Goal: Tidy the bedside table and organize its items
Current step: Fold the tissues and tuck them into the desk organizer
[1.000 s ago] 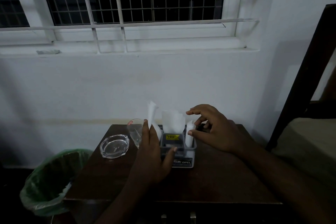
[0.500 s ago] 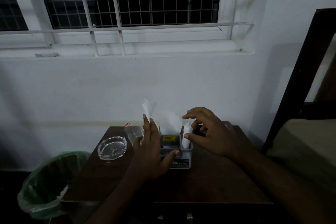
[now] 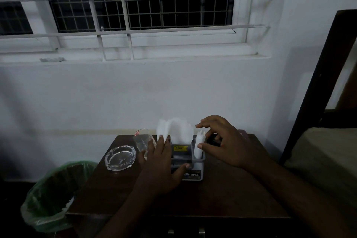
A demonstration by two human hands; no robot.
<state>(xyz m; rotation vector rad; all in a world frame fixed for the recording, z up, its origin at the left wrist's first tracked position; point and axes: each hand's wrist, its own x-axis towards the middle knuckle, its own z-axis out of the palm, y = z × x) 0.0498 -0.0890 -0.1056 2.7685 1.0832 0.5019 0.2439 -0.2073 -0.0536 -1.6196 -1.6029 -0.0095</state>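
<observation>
The holder (image 3: 190, 162), a small grey plastic box with compartments and a printed label on its front, is sitting near the middle of the dark wooden surface (image 3: 222, 195), toward the back edge by the white wall (image 3: 135, 98). White napkins (image 3: 177, 131) are standing upright in its rear part, fanning out above the rim, and a narrower folded white paper (image 3: 199, 147) is poking up from the right compartment. The left hand (image 3: 162, 168) is wrapping the holder's left side, its fingers lying flat against the napkins and its thumb pressing across the front wall, so it is closing on the holder. The right hand (image 3: 226, 145) is hovering at the holder's right side with fingers spread and curled; the thumb tip is touching or nearly touching the folded paper, but whether it is actually pinching it cannot be told. A dark object behind that hand is too hidden to identify. A clear drinking glass (image 3: 144, 142) is standing just left of the holder, partly behind the left hand. A glass ashtray (image 3: 120, 158) is lying further left on the surface, apart from the glass. A bin (image 3: 50, 195) lined with a green bag is standing on the floor beside the surface's left edge. A barred window (image 3: 135, 11) is filling the wall above.
</observation>
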